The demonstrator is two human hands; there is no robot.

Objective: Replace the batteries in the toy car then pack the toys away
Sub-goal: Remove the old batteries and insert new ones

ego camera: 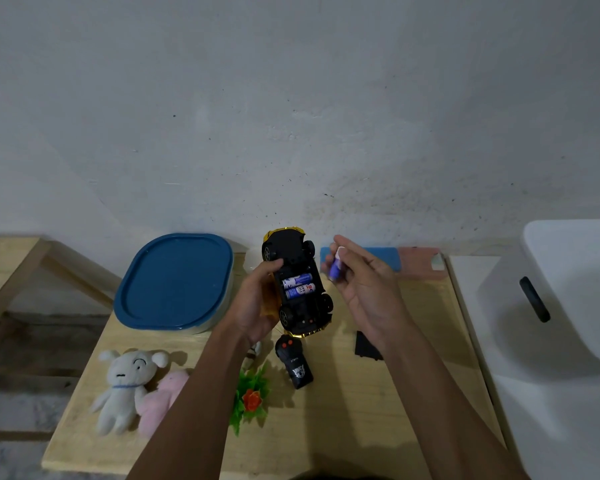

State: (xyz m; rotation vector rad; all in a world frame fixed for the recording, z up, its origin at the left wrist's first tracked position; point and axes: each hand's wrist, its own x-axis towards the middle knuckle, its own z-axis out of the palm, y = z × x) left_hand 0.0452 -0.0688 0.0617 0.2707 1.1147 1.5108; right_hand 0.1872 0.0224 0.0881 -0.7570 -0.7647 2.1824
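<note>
Your left hand (257,299) gripped the toy car (297,284) belly-up above the wooden table (413,393), two batteries (297,286) seated in its open bay. Your right hand (364,289) pinched a third battery (335,268) between fingertips just right of the car. The remote (293,365) lay near you below the car, plush toys (136,389) to the left, the blue-lidded container (175,282) far left.

Blurred battery (335,268) half hidden in right hand (364,292), black cover (364,346) partly behind the wrist, small toy (253,353) mostly under left forearm, sink (568,306) cropped at right edge
</note>
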